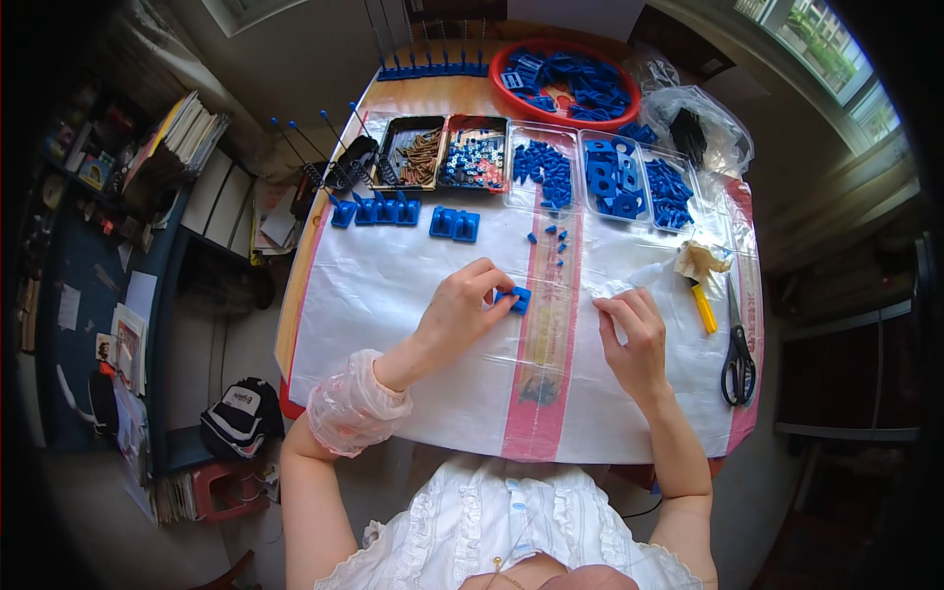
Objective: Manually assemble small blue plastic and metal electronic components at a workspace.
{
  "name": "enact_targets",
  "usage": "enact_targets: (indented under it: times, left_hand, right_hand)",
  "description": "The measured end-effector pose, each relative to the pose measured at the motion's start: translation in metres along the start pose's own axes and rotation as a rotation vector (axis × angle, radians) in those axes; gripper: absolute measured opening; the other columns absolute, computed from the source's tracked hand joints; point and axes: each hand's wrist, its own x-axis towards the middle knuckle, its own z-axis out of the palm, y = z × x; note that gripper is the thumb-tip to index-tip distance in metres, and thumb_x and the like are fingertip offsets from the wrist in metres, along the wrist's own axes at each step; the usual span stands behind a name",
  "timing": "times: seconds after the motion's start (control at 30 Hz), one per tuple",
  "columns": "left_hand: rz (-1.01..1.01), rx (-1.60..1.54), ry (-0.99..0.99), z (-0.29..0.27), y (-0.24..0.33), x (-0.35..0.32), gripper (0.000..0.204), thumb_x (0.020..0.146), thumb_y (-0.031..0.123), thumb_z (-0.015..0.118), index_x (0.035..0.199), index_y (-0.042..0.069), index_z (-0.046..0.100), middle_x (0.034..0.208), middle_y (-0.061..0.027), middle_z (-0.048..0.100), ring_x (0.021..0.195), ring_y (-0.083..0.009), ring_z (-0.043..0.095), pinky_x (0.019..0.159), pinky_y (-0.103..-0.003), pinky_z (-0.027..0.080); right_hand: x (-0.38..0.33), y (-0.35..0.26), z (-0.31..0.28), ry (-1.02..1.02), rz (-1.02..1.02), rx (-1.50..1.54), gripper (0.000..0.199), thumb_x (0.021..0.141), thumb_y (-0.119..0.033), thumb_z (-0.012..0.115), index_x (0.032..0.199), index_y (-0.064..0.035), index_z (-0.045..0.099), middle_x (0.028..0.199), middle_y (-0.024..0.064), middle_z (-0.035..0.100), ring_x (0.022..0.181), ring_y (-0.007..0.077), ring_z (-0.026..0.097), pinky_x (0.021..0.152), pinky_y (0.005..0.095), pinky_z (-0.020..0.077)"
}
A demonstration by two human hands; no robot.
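Note:
My left hand (467, 307) is closed on a small blue plastic part (521, 301) over the middle of the white sheet. The fingertips cover part of it. To its right, my right hand (635, 332) hovers with loosely bent fingers, thumb apart from them, and nothing visible between. Several small blue pegs (561, 236) are scattered on the sheet beyond the hands. Farther left sit two blue square-based pieces (454, 224) side by side. A row of similar blue pieces (388, 210) stands left of those.
Behind lie a tray of brass-coloured screws (418, 155), a tray of small metal parts (475, 155), clear boxes of blue parts (615, 177) and a red basin (634, 108). Scissors (737, 364) and a yellow-handled tool (704, 309) lie right. Thin rods (295, 147) stick up at left.

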Motion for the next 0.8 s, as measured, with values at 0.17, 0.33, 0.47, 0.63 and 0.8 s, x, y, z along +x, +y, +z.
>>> enact_targets:
  times: [0.17,0.33,0.47,0.63,0.8]
  left_hand:
    - [-0.018,-0.083,0.023,0.011,-0.004,-0.003,0.008,0.084,0.001,0.074,0.090,-0.001,0.069,0.084,-0.0083,0.065,0.068,-0.0160,0.064,0.063,-0.028,0.052]
    - [-0.043,-0.144,0.016,0.013,-0.010,-0.004,0.012,0.085,0.001,0.073,0.097,-0.001,0.071,0.085,-0.0081,0.066,0.067,-0.0142,0.064,0.063,-0.027,0.052]
    - [-0.067,-0.183,-0.032,0.005,-0.008,-0.005,0.016,0.086,0.000,0.073,0.102,0.002,0.075,0.083,-0.0074,0.066,0.066,-0.0123,0.063,0.062,-0.025,0.050]
    - [-0.066,-0.193,-0.092,0.010,-0.012,0.000,0.012,0.087,0.000,0.072,0.098,0.002,0.076,0.081,-0.0066,0.065,0.065,-0.0115,0.061,0.061,-0.026,0.049]
    - [-0.023,-0.154,-0.099,0.012,-0.013,0.002,0.013,0.086,-0.001,0.071,0.098,0.002,0.075,0.080,-0.0084,0.063,0.066,-0.0158,0.061,0.062,-0.029,0.048]
  right_hand:
    - [-0.003,0.005,0.003,-0.029,0.073,0.057,0.015,0.079,0.007,0.070,0.091,-0.0016,0.069,0.081,0.0101,0.061,0.078,0.0285,0.060,0.070,0.0389,0.0481]
    - [0.003,-0.012,-0.029,-0.105,0.174,0.061,0.013,0.082,0.004,0.071,0.094,-0.0008,0.070,0.080,0.0094,0.063,0.073,0.0237,0.062,0.064,0.0346,0.0471]
    - [0.016,-0.033,-0.106,-0.209,0.388,0.123,0.010,0.086,0.000,0.072,0.096,0.0006,0.072,0.077,0.0070,0.067,0.066,0.0132,0.059,0.060,0.0284,0.0459]
    - [0.057,0.055,-0.139,0.029,0.497,-0.077,0.012,0.089,-0.005,0.070,0.096,0.0045,0.073,0.077,0.0105,0.071,0.069,0.0127,0.065,0.066,0.0273,0.0503]
    - [0.133,0.207,-0.117,0.060,0.404,-0.297,0.017,0.083,-0.014,0.072,0.093,-0.0016,0.077,0.086,0.0174,0.074,0.081,0.0276,0.073,0.078,0.0365,0.0563]
